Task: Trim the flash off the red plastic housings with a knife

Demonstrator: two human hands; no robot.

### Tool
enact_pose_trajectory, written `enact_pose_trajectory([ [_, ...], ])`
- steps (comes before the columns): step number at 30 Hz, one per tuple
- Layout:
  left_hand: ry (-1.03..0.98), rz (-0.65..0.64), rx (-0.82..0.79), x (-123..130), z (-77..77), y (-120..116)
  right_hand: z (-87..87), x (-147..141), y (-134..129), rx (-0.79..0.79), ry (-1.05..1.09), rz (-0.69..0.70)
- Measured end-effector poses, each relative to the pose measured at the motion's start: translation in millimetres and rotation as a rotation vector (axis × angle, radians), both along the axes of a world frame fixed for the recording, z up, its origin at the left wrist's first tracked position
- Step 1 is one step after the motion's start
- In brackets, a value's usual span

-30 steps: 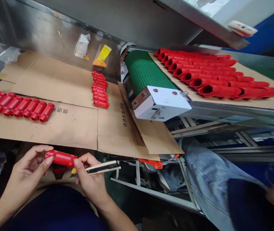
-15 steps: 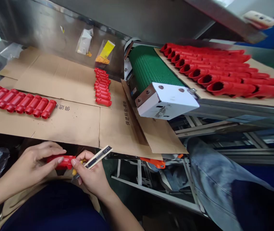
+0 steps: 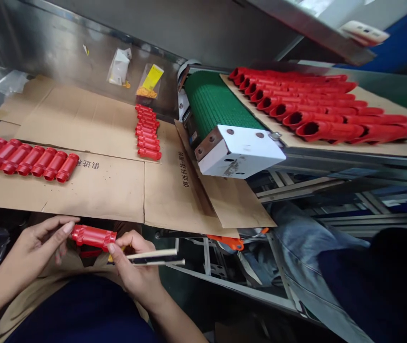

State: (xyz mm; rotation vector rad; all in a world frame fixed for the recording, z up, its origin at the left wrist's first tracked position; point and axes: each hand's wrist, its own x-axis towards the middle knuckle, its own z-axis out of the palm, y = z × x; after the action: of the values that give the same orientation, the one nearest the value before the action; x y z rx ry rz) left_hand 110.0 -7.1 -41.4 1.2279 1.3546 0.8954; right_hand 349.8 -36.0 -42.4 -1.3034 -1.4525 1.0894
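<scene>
A ribbed red plastic tube (image 3: 94,237) is held level in front of my lap, just below the cardboard's near edge. My left hand (image 3: 44,245) closes its thumb and fingers on the tube's left end. At the other end, my right hand (image 3: 137,267) pinches the tube between thumb and forefinger. That same hand also grips a cream and black utility knife (image 3: 156,257), whose handle sticks out to the right; its blade is hidden. Something small and yellow shows by the right fingers, too covered to name.
Rows of red tubes lie on the cardboard (image 3: 117,195), at left (image 3: 46,162) and centre (image 3: 148,143). A green conveyor belt (image 3: 221,102) stands right of it, beside more flared red pieces (image 3: 317,105). Small bags (image 3: 149,83) lie behind. A seated person's leg (image 3: 296,257) is at right.
The red tube has come up and turned more fully into view between my hands. The utility knife has swung from pointing up-right to nearly level. My view has shifted slightly.
</scene>
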Motion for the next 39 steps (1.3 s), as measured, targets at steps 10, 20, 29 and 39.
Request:
enact_pose_trajectory([
  [10, -0.298, 0.224, 0.032, 31.6, -0.2, -20.4, -13.6, -15.7, -4.1, -0.068, 0.051, 0.032],
  [20, -0.219, 0.333, 0.101, 54.1, 6.5, -10.2, -6.3, -18.6, -5.9, 0.306, -0.215, 0.019],
  [29, -0.49, 0.331, -0.078, 51.4, 4.8, -4.9, -6.8, -18.4, 0.4, 0.5, -0.279, 0.193],
  [39, -0.665, 0.303, -0.202, 30.5, 7.4, -4.3, 20.4, 8.0, 3.2, 0.516, -0.004, 0.275],
])
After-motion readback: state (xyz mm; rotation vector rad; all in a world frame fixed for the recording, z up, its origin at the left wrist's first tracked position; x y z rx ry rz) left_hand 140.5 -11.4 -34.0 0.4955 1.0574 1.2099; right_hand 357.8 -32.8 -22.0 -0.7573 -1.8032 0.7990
